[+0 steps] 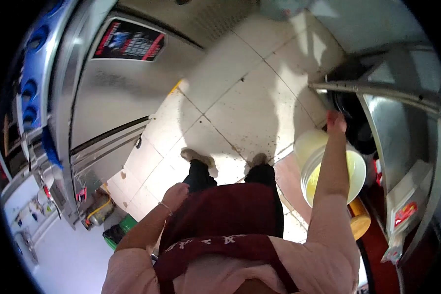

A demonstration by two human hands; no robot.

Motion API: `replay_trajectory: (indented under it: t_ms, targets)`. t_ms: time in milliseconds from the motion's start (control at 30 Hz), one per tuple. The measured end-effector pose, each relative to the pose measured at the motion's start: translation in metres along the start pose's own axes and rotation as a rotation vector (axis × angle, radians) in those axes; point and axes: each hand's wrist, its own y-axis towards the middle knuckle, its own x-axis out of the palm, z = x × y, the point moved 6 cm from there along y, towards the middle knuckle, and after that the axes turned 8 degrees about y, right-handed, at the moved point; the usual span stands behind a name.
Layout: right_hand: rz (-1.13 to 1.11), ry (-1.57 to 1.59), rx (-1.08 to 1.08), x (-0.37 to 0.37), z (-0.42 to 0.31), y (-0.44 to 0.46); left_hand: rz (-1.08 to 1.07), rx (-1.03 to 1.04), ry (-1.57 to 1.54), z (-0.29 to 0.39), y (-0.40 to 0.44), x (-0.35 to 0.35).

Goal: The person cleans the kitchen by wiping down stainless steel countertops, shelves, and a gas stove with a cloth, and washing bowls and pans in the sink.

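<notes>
My right arm stretches over a white bucket (359,172) that has something yellow inside. Beyond its rim, my right hand (335,122) is beside dark, rounded items (360,130) under the metal shelf. Blur hides its fingers, so whether it touches or holds anything is unclear. My left hand (175,196) hangs low at the side of my dark red apron (220,210), a bracelet round the wrist. The back of that hand faces up and its fingers are mostly hidden.
A steel cabinet (112,98) with a black and red label stands at left. A metal shelf frame (387,90) edges the right side. Near the bucket is a round wooden-looking piece (360,225). A green container (125,228) sits at lower left, on a tiled floor (235,108).
</notes>
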Motion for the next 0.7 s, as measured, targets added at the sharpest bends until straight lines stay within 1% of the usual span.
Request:
replay_trajectory:
  t_ms: [33,67,100,133,167,200,233,267,300,333,367,400,467,533,600,700]
  targets:
    - [-0.022,0.007,0.052,-0.003,0.014,-0.027,-0.008,-0.04,-0.036,0.017,-0.007,-0.007]
    - [-0.102,-0.013,0.109,0.017,0.024,-0.088,-0.013,-0.076,-0.074,0.03,-0.014,-0.014]
    - [-0.288,-0.074,0.179,0.005,0.043,-0.109,0.021,-0.074,-0.095,0.035,-0.02,-0.023]
    - [-0.231,-0.328,0.199,-0.002,0.054,-0.143,0.036,-0.032,-0.1,0.039,-0.025,-0.031]
    - [-0.239,-0.371,0.213,-0.019,0.073,-0.17,0.055,0.011,-0.106,0.045,-0.032,-0.042]
    - [-0.325,-0.434,0.276,-0.035,0.091,-0.186,0.102,0.008,-0.133,0.05,-0.042,-0.057]
    - [-0.239,-0.674,0.32,-0.008,0.086,-0.262,0.095,0.037,-0.177,0.057,-0.055,-0.069]
    - [-0.328,-0.744,0.342,0.0,0.097,-0.302,0.094,0.068,-0.222,0.062,-0.067,-0.083]
    - [-0.419,-0.819,0.365,0.009,0.108,-0.337,0.148,0.058,-0.258,0.056,-0.078,-0.101]
    - [-0.356,-0.965,0.399,0.023,0.115,-0.374,0.186,0.091,-0.203,0.05,-0.087,-0.111]
    - [-0.489,-1.17,0.325,0.035,0.123,-0.397,0.228,0.116,-0.147,0.044,-0.1,-0.125]
    - [-0.562,-1.296,0.369,0.068,0.129,-0.44,0.288,0.161,-0.196,0.04,-0.119,-0.144]
    - [-0.86,-1.465,0.262,0.119,0.146,-0.494,0.345,0.148,-0.253,0.012,-0.143,-0.166]
    - [-1.095,-1.569,0.138,0.175,0.168,-0.543,0.279,0.026,-0.386,-0.013,-0.185,-0.194]
    - [-1.225,-1.642,0.03,0.228,0.196,-0.573,0.44,0.046,-0.389,-0.057,-0.213,-0.211]
    - [-1.377,-1.626,-0.099,0.311,0.235,-0.648,0.555,0.035,-0.429,-0.118,-0.258,-0.229]
